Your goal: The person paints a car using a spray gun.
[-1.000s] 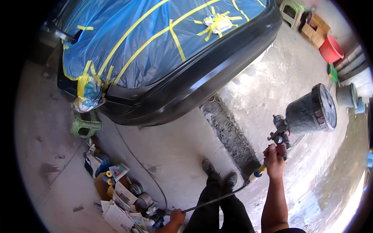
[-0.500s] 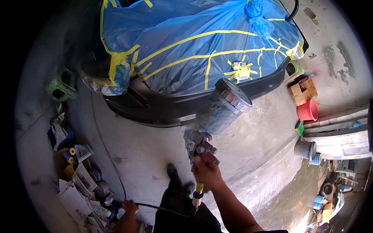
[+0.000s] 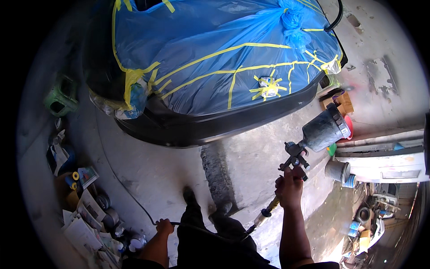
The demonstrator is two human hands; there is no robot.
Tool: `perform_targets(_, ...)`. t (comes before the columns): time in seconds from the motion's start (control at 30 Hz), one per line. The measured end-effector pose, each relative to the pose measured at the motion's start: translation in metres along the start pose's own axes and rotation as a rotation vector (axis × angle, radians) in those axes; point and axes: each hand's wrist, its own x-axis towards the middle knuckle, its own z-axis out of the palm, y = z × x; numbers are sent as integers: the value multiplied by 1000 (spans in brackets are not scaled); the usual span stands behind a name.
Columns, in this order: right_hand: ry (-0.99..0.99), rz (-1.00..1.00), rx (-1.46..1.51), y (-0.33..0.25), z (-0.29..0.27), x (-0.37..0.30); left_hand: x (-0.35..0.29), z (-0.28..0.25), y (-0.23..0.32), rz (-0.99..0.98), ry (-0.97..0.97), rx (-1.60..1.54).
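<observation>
My right hand (image 3: pixel 292 186) is wrapped round the handle of a spray gun (image 3: pixel 294 155), which has a dark grey paint cup (image 3: pixel 323 130) on top. An air hose joins the bottom of the handle through a metal coupling (image 3: pixel 262 217). Low on the left, my left hand (image 3: pixel 165 226) is closed on the black air hose (image 3: pixel 192 227), holding it off to the side of my legs. Ahead stands a car whose glossy black bumper (image 3: pixel 179 132) curves below blue plastic sheeting (image 3: pixel 192 58) held with yellow tape. The gun is right of the bumper, apart from it.
A green stool (image 3: pixel 62 95) stands far left, above a pile of papers (image 3: pixel 83 233) and tape rolls. At right are a cardboard box (image 3: pixel 345 102), a grey bucket (image 3: pixel 336 170) and a white panel (image 3: pixel 385 166). A rough strip (image 3: pixel 215 175) crosses the concrete floor.
My right hand has swung the spray gun right and turned it, away from the bumper's middle. My left hand, still on the hose, has shifted slightly right and up. The view has moved a little.
</observation>
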Motion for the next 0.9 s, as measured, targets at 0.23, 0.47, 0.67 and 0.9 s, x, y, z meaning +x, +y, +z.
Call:
perform_targets(0.23,-157,-150,111,28,-24,12,4,5,2,-83,-29,82)
perform_targets(0.47,-317,-95,28,51,-74,63,-30,31,88,-227,47,8)
perform_targets(0.67,-554,-76,15,76,-115,103,-50,55,207,-178,32,-153)
perform_targets(0.9,-558,-50,-157,162,-120,114,-21,-3,287,346,539,-483)
